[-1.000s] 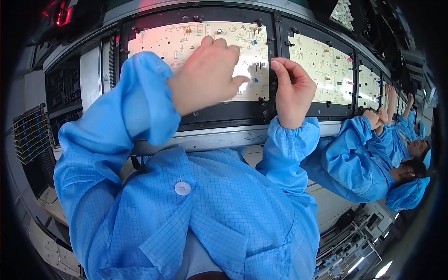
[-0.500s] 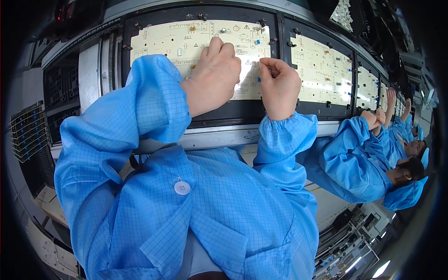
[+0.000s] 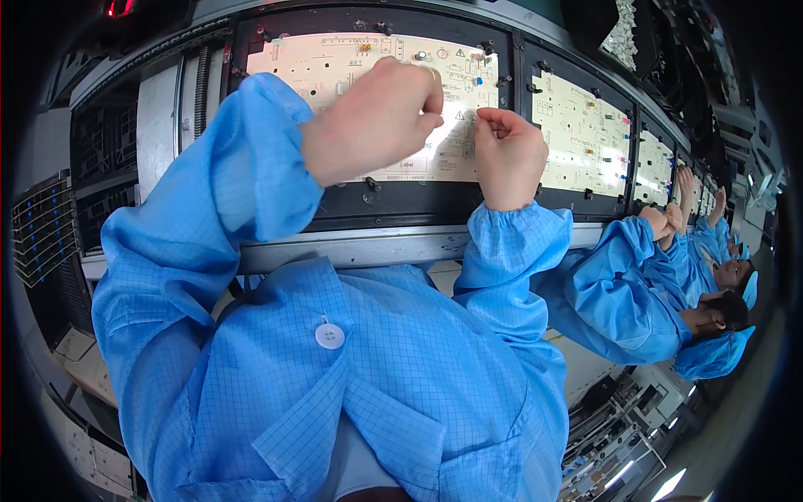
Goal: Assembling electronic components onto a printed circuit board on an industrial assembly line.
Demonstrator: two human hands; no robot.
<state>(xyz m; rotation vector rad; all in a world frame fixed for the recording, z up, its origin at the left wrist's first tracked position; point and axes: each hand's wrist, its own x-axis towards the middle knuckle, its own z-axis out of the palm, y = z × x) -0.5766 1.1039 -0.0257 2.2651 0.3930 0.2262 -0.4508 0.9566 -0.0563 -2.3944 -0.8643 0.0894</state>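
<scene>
A pale cream circuit board (image 3: pixel 284 63) with printed marks and a few small parts lies in a black frame (image 3: pixel 335 201) in front of me. My left hand (image 3: pixel 376 113) hovers over the middle of this board, back of the hand up. Its fingers are curled inward, with the tips bent toward the right; whatever they hold is hidden. At the board's right edge, my right hand (image 3: pixel 512 163) is closed, thumb and forefinger pressed together. I cannot make out anything between them. A small blue part (image 3: pixel 478 81) stands on the board just beyond my right fingertips.
Black clamping knobs (image 3: pixel 372 186) stick up around the frame. More framed boards (image 3: pixel 581 134) run off to the right, where co-workers in blue smocks (image 3: pixel 627 284) sit. A metal rail (image 3: pixel 360 249) crosses before me. Beyond the line lies a pile of small white parts (image 3: pixel 621 38).
My left hand has turned, its fingers now bent rightward instead of reaching away, uncovering printing near the board's lower edge. The right hand keeps its pinch. The boards sit slightly further right in view.
</scene>
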